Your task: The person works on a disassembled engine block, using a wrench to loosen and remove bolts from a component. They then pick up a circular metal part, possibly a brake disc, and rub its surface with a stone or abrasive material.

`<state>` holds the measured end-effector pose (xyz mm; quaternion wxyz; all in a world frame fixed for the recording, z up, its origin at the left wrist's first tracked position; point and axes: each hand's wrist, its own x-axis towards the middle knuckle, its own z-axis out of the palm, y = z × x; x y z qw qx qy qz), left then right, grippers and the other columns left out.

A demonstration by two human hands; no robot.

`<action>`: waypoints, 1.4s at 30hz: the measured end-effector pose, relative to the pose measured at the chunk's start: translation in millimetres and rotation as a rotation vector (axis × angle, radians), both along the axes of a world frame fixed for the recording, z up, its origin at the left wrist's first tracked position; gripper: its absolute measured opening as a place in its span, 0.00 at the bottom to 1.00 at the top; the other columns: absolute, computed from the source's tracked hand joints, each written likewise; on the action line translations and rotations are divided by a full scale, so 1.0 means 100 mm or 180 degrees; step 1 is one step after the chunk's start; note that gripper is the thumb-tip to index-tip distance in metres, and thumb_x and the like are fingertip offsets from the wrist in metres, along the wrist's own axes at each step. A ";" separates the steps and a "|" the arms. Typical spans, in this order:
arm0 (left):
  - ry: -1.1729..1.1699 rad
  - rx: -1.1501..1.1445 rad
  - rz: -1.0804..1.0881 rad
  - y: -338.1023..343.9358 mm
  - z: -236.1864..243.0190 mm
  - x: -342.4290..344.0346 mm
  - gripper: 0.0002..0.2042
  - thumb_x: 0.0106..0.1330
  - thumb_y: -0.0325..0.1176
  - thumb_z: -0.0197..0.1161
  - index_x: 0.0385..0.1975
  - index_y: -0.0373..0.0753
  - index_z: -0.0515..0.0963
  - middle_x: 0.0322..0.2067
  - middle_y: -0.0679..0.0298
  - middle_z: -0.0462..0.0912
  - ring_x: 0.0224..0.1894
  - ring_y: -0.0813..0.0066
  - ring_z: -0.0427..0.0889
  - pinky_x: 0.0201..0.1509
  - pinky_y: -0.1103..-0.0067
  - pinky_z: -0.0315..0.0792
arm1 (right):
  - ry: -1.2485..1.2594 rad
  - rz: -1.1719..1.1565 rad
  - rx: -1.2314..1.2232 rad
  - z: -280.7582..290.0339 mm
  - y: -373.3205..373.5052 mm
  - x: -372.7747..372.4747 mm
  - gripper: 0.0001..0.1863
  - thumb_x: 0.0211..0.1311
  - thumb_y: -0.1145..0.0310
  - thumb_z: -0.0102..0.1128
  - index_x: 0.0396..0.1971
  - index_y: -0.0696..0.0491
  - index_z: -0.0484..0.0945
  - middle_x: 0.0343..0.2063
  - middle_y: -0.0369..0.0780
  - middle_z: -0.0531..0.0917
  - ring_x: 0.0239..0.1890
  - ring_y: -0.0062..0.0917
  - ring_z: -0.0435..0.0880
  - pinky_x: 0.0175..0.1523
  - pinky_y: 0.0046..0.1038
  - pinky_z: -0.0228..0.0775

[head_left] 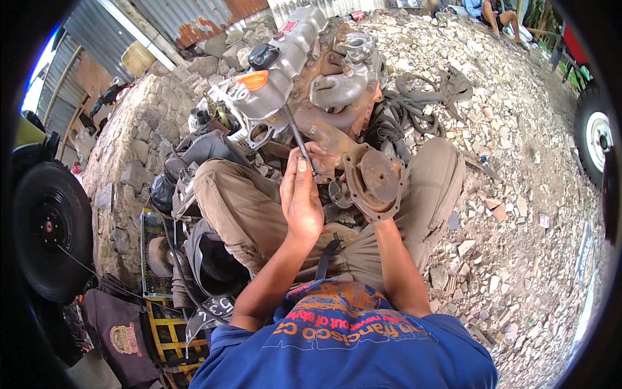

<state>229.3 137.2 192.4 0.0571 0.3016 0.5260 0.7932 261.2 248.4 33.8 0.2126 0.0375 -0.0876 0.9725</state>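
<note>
My left hand [301,201] is closed around a long dark metal tool [295,129], whose upper end reaches the silver valve cover [249,97]. This cover has an orange cap [253,80] and a black one. Just right of the hand is a rusty round flanged housing [374,178], joined to a larger rusty and silver engine assembly [337,91]. My right hand [381,223] is at the lower edge of the housing, mostly behind it, so its fingers are hidden.
Coiled black hoses [414,104], a pale gasket plate [230,120], crates [165,318] and loose parts surround my crossed legs. A tire [48,230] stands left, another wheel [593,136] right, on rubble ground [492,272]. A person [495,19] sits at the back right.
</note>
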 end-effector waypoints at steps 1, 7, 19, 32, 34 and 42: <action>0.0012 -0.0067 -0.0080 0.00 0.02 -0.01 0.17 0.78 0.38 0.43 0.48 0.30 0.72 0.43 0.61 0.75 0.45 0.77 0.71 0.54 0.80 0.63 | -0.0088 -0.0114 0.0094 -0.02 -0.01 0.00 0.25 0.64 0.55 0.61 0.55 0.56 0.74 0.47 0.49 0.81 0.44 0.39 0.84 0.46 0.33 0.80; 0.0284 -0.0790 -0.0354 -0.16 0.08 0.00 0.16 0.78 0.38 0.43 0.44 0.32 0.74 0.41 0.63 0.73 0.39 0.79 0.70 0.47 0.80 0.65 | -0.0207 -0.0142 0.0448 0.08 -0.03 0.16 0.27 0.61 0.54 0.62 0.55 0.56 0.73 0.46 0.49 0.82 0.43 0.37 0.84 0.46 0.31 0.80; 0.1673 -0.2517 -0.1494 -0.21 1.37 -0.48 0.21 0.77 0.44 0.44 0.42 0.30 0.75 0.41 0.59 0.73 0.38 0.75 0.73 0.44 0.78 0.67 | -0.0854 -0.0251 0.1623 0.22 0.03 0.36 0.38 0.49 0.60 0.70 0.61 0.54 0.66 0.52 0.45 0.77 0.52 0.37 0.78 0.60 0.43 0.71; 0.3204 -0.1385 0.0047 0.43 1.58 -1.25 0.15 0.77 0.37 0.46 0.42 0.30 0.74 0.38 0.63 0.72 0.38 0.75 0.72 0.47 0.79 0.67 | -0.0128 -0.0619 0.1642 0.92 1.05 -0.16 0.37 0.45 0.57 0.69 0.56 0.57 0.68 0.36 0.41 0.75 0.41 0.28 0.77 0.50 0.38 0.77; 0.2903 -0.1748 -0.0090 0.42 1.53 -1.35 0.15 0.77 0.38 0.47 0.46 0.31 0.74 0.38 0.66 0.72 0.41 0.78 0.71 0.51 0.81 0.66 | -0.0163 -0.0661 0.1646 0.84 1.11 -0.19 0.36 0.44 0.56 0.68 0.54 0.56 0.69 0.34 0.39 0.74 0.38 0.26 0.76 0.45 0.34 0.78; 0.2717 -0.2130 -0.0131 0.28 1.30 -1.84 0.18 0.77 0.42 0.49 0.51 0.33 0.75 0.38 0.68 0.78 0.41 0.81 0.74 0.50 0.80 0.68 | 0.0000 -0.0373 0.0612 0.65 1.06 -0.42 0.26 0.48 0.53 0.68 0.43 0.52 0.71 0.32 0.34 0.74 0.31 0.18 0.75 0.35 0.19 0.73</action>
